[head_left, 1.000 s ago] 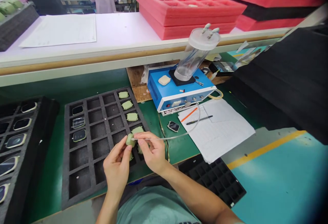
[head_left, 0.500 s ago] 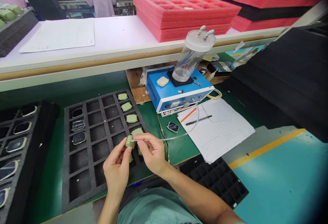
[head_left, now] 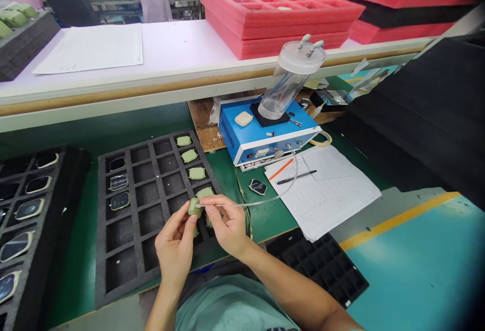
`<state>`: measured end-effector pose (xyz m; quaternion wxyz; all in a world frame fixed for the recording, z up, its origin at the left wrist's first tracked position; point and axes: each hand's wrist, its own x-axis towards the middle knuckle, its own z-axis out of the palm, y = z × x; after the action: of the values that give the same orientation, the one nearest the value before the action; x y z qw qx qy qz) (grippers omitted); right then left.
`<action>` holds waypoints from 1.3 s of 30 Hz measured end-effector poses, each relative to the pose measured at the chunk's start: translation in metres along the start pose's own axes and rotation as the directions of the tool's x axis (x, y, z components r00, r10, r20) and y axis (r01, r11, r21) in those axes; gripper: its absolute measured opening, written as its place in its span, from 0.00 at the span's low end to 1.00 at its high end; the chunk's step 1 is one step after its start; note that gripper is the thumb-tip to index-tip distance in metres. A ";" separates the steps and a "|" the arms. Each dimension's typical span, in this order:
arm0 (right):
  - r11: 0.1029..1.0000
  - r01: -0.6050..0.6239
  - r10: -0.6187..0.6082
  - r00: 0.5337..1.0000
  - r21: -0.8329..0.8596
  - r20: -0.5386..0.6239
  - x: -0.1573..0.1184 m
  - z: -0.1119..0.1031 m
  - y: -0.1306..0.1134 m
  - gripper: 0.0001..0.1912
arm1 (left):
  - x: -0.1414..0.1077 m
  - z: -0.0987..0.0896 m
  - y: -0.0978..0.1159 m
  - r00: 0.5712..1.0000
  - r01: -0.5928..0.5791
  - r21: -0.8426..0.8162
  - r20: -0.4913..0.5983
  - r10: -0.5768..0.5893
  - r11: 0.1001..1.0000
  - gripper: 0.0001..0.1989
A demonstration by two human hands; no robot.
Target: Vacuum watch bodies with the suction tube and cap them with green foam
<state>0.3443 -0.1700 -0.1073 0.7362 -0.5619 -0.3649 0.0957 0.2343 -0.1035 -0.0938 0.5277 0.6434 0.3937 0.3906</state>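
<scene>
Between its thumb and fingers, my left hand (head_left: 175, 242) pinches a small green watch case (head_left: 194, 207). My right hand (head_left: 226, 224) grips the end of a clear thin tube (head_left: 261, 202), whose tip meets the side of the case. From there the tube curves back to the front of a blue machine (head_left: 242, 139). Both hands are above a dark foam tray (head_left: 146, 242). Several green watch cases (head_left: 197, 173) lie in its right column, some partly hidden by my hands, and watches with dark screens (head_left: 119, 200) lie in its left column.
A clear cylinder (head_left: 278, 91) stands tilted on the blue machine. Paper sheets (head_left: 326, 189) with a black pen (head_left: 296, 177) lie to the right, near a loose watch (head_left: 258, 186). Another watch tray (head_left: 56, 230) is at left. Red foam trays (head_left: 280, 22) sit on the shelf.
The view has shifted slightly, so everything sits a little to the right. My hands keep the same hold on the watch case and the tube.
</scene>
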 end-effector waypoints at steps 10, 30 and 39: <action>0.999 -0.006 0.006 1.000 -0.035 0.009 -0.001 -0.002 -0.003 0.08 | -0.003 -0.002 -0.002 1.000 0.018 0.015 0.005 -0.018 1.000 0.19; 1.000 -0.004 0.004 1.000 -0.025 0.011 -0.001 -0.002 -0.003 0.08 | -0.003 -0.001 -0.003 1.000 0.007 -0.019 0.005 -0.007 1.000 0.18; 1.000 -0.001 0.001 1.000 0.029 0.008 -0.003 -0.001 0.002 0.09 | -0.001 0.000 -0.002 1.000 -0.013 -0.008 0.004 0.013 1.000 0.17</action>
<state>0.3434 -0.1715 -0.1098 0.7427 -0.5512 -0.3659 0.1036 0.2335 -0.1038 -0.0961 0.5284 0.6446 0.3873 0.3942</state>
